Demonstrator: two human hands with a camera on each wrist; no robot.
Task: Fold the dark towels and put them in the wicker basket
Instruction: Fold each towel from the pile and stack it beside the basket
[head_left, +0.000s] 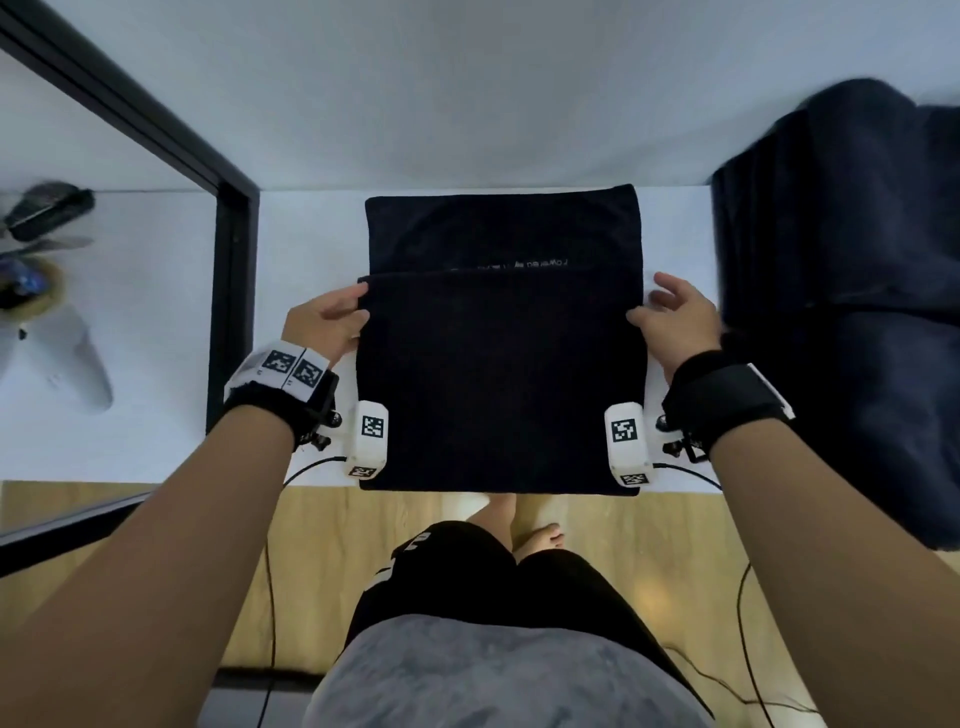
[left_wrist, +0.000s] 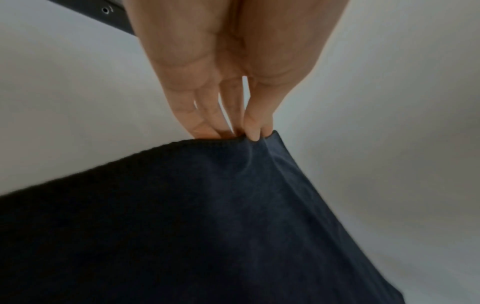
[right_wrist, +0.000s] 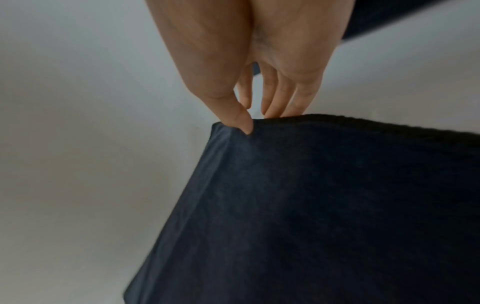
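At the towel's raised corners: each hand takes one corner of the lifted near layer.
Left fingers (left_wrist: 205, 127): thumb and fingertips pinch the left corner of the dark towel (head_left: 498, 374); the cloth puckers under the thumb, so the grip is on fabric, not beside it.
Right fingers (right_wrist: 244, 121): thumb presses the right corner from above, other fingers go behind the hem; a pinch as well.
Left hand (head_left: 324, 325): at the left edge of the folded layer, wrist camera below it.
Right hand (head_left: 672, 317): at the right edge, level with the left hand.
Towel position: flat on the white surface (head_left: 306, 249) in front of the person; near half lifted over the far half, its edge short of the far hem, a line of small lettering showing in the gap.
Handling, judged: soft, limp, light; it sags between the two grips and takes no shape of its own. Pile looks grippy, not slippery. Not fragile.
Where to hold, judged: the hemmed corners, both at once, to keep the edge straight while it travels.
Count, towel in hand: one.
Count, other dark cloth: one heap (head_left: 852, 291) at the right of the surface; how many towels it holds I cannot tell.
Count, wicker basket: none in view.
Count, hands: two, both busy.
Beyond the surface: black frame post (head_left: 234, 291) at left.
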